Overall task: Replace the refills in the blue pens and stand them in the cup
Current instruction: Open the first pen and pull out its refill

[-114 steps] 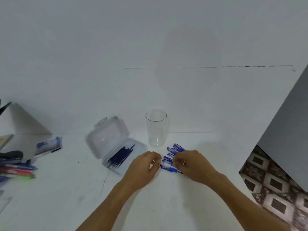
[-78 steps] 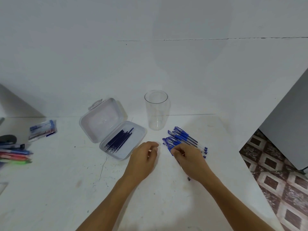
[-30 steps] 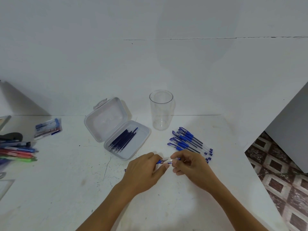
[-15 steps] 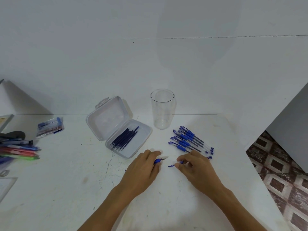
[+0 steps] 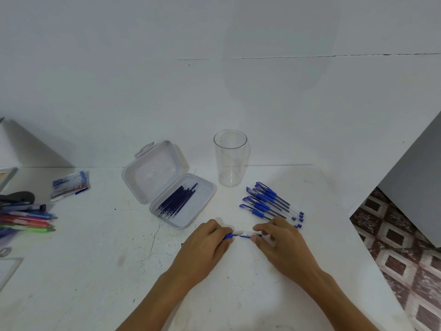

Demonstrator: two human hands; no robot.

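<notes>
The left hand (image 5: 202,252) has its grip clamped on a pen (image 5: 228,236), fingers curled over the barrel so that only the blue rubber sleeve and the front end show past the fingertips. The right hand (image 5: 281,247) faces it, its grip pinched between thumb and forefinger on a small piece (image 5: 247,234), clear and blue, held just off the pen's front end. Whether that is a cap or a tip section I cannot tell. Both hands rest low on the white surface (image 5: 95,271).

Just beyond the right hand lie the other blue pens (image 5: 269,204), side by side in a slanted row, its knuckles covering the nearest ends. Behind them the clear cup (image 5: 230,161) stands upright near the wall, with nothing in it. To its left the plastic case (image 5: 202,201) lies with its lid open, and the dark refills (image 5: 177,201) are bunched inside. Well to the left are a packet (image 5: 70,186) and some coloured pens (image 5: 26,220). A tiled floor (image 5: 405,247) shows past the right edge.
</notes>
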